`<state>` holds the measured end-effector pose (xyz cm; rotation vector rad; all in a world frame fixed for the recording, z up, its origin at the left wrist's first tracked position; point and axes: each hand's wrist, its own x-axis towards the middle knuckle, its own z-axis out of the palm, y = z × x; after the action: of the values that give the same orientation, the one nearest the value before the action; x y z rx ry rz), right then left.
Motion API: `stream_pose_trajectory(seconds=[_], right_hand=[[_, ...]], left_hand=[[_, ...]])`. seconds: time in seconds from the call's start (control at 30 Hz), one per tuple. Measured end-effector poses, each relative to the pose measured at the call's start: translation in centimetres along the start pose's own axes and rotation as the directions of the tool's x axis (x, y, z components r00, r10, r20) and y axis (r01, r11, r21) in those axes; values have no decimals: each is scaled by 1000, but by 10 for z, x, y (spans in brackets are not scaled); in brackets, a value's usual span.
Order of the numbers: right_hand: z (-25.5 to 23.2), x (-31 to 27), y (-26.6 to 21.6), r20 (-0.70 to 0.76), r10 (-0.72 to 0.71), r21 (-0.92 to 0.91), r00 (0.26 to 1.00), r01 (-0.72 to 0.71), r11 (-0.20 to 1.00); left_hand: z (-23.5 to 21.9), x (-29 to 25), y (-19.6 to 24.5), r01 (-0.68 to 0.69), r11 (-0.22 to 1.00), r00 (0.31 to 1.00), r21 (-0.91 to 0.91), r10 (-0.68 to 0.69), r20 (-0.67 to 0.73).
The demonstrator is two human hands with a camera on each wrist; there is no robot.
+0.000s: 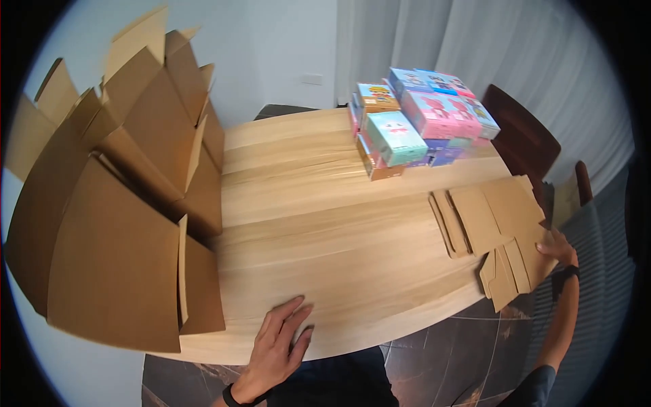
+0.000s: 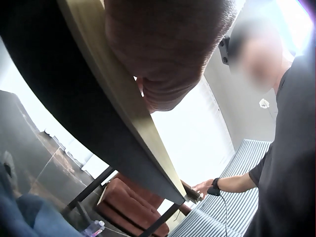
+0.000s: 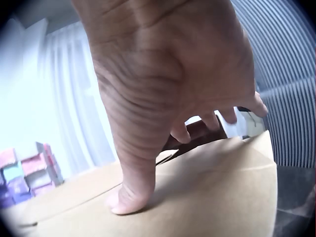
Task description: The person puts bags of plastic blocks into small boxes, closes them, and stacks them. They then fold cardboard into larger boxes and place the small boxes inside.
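Flattened cardboard [image 1: 480,216] lies at the table's right side, its outer part reaching past the edge. My right hand [image 1: 559,248] grips its outer edge; in the right wrist view the thumb of that hand [image 3: 173,74] presses on the cardboard's [image 3: 212,192] top face while the fingers reach over the far edge. My left hand [image 1: 277,342] is at the table's front edge, fingers spread and relaxed, holding nothing. From the left wrist camera, the left hand [image 2: 168,54] shows large beside the table edge [image 2: 160,155], and the right hand [image 2: 201,187] appears at the far end.
Tall open cardboard boxes [image 1: 122,258] stand along the table's [image 1: 325,237] left side. Colourful small boxes [image 1: 441,115] are stacked at the back right. Behind them is a dark chair [image 1: 521,129], with a ribbed grey surface [image 3: 291,98] beyond my right hand.
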<state>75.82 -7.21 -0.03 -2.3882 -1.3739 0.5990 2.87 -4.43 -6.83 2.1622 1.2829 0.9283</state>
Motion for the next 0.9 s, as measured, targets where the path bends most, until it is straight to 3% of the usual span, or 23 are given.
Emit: stream_pose_trajectory(seconds=[0.03, 0.07, 0.13, 0.17, 0.23, 0.3, 0.37, 0.4, 0.43, 0.47, 0.53, 0.57, 0.63, 0.67, 0.73, 0.8, 0.83, 0.87, 0.9], right_hand=[[0, -6, 0, -60, -53, 67, 997, 57, 996], [0, -7, -1, -21, -135, 280, 991, 135, 950], [-3, 13, 26, 39, -121, 183, 992, 112, 977], [0, 8, 23, -46, -96, 9, 994, 96, 995], [-1, -1, 55, -121, -136, -15, 983, 136, 991], [-6, 8, 79, -163, -120, 137, 979, 143, 980], [-13, 10, 103, -299, -126, 6, 946, 133, 991], [-13, -5, 76, -373, -89, -51, 924, 75, 996], [-23, -26, 47, -352, -58, -163, 934, 0, 987], [-24, -47, 6, -275, 83, 150, 958, -43, 988], [-26, -87, -27, -183, -2, 575, 983, 108, 811], [-30, -113, -54, -198, -45, 574, 979, 153, 804], [-24, -167, -100, -264, -145, 560, 954, 274, 782], [-16, -189, -118, -341, -124, 524, 932, 298, 798], [0, -229, -149, -438, -153, 490, 886, 378, 785], [17, -257, -183, -468, -171, 525, 867, 429, 735], [26, -269, -198, -483, -192, 550, 854, 467, 693], [35, -279, -212, -458, -190, 612, 869, 463, 642], [43, -282, -224, -529, -238, 545, 814, 541, 640]], left_hand=[[1, 0, 0, -19, 1000, 1000, -3, 19, 8], [1, 0, -1, -43, 999, 999, -7, 43, 13], [0, 0, -1, -34, 999, 999, -14, 34, 3], [0, 1, -1, -40, 999, 999, -31, 41, 23], [1, 0, -1, -48, 999, 998, 6, 48, 36], [7, -1, 1, -31, 999, 999, 34, 31, 15], [9, -3, 3, -50, 999, 998, 15, 50, 41], [9, -3, 2, -35, 999, 999, 26, 35, 9], [7, -3, 1, -63, 996, 997, 63, 59, 51], [6, -3, 4, -84, 995, 994, 50, 80, 75], [6, -2, 11, 20, 1000, 999, -4, -20, 43], [9, -5, 7, 101, 976, 995, -193, -95, 41], [5, -1, 2, 140, 946, 990, -291, -133, 44], [2, 0, 3, 187, 907, 982, -377, -180, 52], [-3, 17, 19, 249, 892, 968, -378, -227, 104], [-2, 39, 39, 225, 700, 972, -677, -214, 101], [1, 53, 51, 223, 703, 972, -675, -216, 95], [5, 68, 65, 361, 466, 931, -808, -224, 286], [5, 81, 72, 485, 198, 873, -852, -173, 457]])
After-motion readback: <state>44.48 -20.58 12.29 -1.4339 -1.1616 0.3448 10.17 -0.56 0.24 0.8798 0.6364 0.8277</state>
